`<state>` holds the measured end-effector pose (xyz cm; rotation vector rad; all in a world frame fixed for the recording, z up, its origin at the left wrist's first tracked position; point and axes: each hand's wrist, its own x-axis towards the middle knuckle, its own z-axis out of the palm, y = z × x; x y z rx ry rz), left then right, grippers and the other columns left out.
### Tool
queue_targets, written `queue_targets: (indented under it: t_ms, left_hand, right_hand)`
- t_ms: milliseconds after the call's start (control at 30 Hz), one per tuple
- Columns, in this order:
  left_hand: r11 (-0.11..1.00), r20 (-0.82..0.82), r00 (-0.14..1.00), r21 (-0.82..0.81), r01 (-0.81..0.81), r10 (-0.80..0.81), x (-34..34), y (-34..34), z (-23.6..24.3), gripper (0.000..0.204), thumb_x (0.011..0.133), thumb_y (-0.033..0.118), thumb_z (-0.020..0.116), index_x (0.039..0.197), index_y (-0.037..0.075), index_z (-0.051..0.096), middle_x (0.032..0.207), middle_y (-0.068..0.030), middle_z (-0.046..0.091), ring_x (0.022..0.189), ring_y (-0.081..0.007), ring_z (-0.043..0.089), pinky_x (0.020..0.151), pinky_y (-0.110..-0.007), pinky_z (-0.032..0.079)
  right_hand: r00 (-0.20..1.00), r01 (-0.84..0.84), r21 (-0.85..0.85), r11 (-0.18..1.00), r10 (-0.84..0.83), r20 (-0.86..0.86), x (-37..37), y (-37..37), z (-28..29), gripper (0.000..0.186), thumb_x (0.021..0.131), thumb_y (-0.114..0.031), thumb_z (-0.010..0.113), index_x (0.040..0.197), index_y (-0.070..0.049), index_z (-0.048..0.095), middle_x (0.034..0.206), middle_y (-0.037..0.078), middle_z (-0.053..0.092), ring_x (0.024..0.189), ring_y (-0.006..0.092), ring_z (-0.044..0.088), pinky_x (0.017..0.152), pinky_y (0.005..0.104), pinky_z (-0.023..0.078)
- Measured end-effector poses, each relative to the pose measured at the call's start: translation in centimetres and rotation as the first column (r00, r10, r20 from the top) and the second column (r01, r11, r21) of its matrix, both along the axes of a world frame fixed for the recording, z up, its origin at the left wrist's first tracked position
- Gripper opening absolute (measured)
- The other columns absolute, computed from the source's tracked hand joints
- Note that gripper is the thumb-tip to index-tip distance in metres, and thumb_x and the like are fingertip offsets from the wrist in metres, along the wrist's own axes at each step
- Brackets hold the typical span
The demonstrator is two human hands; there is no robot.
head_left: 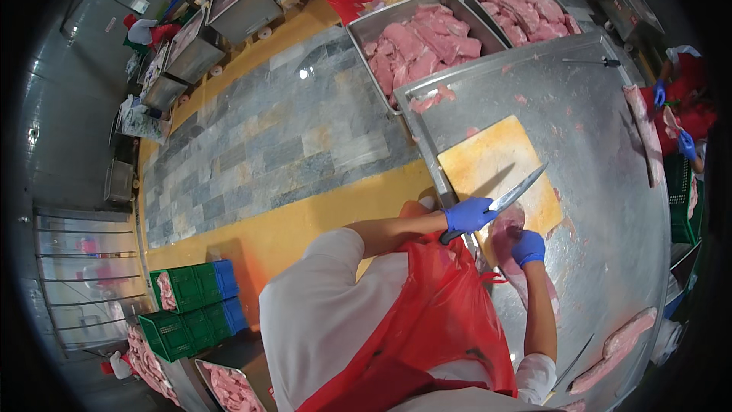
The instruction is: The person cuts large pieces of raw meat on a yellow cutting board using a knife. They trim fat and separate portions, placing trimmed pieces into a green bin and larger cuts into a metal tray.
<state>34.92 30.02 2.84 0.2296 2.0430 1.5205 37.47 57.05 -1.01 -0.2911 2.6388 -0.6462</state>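
My left hand, in a blue glove, is closed around a knife. Its blade points up and to the right over a yellowed cutting board, and the dark handle end sticks out below the fist. At the board's near edge lies a dark red piece of meat with a paler part trailing toward me. My right hand, also gloved in blue, is closed on this meat at its right side; the fingertips are partly hidden.
Two metal bins of meat adjoin the far edge of the steel table. A long meat strip and another knife lie at the near right. A co-worker's gloved hand shows at far right. Green crates stand at left.
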Motion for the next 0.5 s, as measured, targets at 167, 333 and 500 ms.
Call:
queue_targets:
  t_ms: [167, 333, 500]
  left_hand:
    - [0.985, -0.362, 0.922, -0.145, 0.091, -0.139, 1.2, 1.3, -6.2, 0.036, 0.098, 0.034, 0.054, 0.11, 0.001, 0.063, 0.093, -0.0185, 0.069, 0.084, -0.0298, 0.066, 0.076, -0.044, 0.051]
    - [0.993, 0.258, 0.959, 0.034, 0.112, -0.117, 2.0, 2.5, -1.1, 0.029, 0.099, 0.028, 0.058, 0.104, -0.001, 0.062, 0.067, -0.0073, 0.059, 0.051, -0.0154, 0.057, 0.05, -0.034, 0.049]
    - [0.933, 0.156, 0.934, -0.119, 0.34, -0.321, 2.8, 4.5, -1.2, 0.03, 0.099, 0.03, 0.055, 0.102, 0.0, 0.06, 0.069, -0.0076, 0.057, 0.054, -0.0136, 0.057, 0.048, -0.031, 0.048]
  right_hand:
    - [0.985, -0.105, 0.278, 0.955, 0.062, 0.158, -0.4, 1.8, -1.2, 0.035, 0.093, -0.042, 0.055, 0.094, -0.014, 0.076, 0.087, 0.018, 0.072, 0.078, 0.0374, 0.07, 0.072, 0.0478, 0.055]
    - [0.966, 0.119, -0.072, 0.99, -0.132, -0.222, 1.9, 3.2, 0.7, 0.021, 0.084, -0.025, 0.065, 0.095, -0.01, 0.076, 0.091, 0.014, 0.07, 0.076, 0.0346, 0.068, 0.071, 0.0427, 0.056]
    - [0.837, 0.401, -0.306, 0.863, -0.482, -0.261, 5.7, 3.2, -1.6, 0.021, 0.078, -0.024, 0.073, 0.091, -0.008, 0.076, 0.085, 0.012, 0.07, 0.071, 0.026, 0.07, 0.067, 0.0352, 0.057]
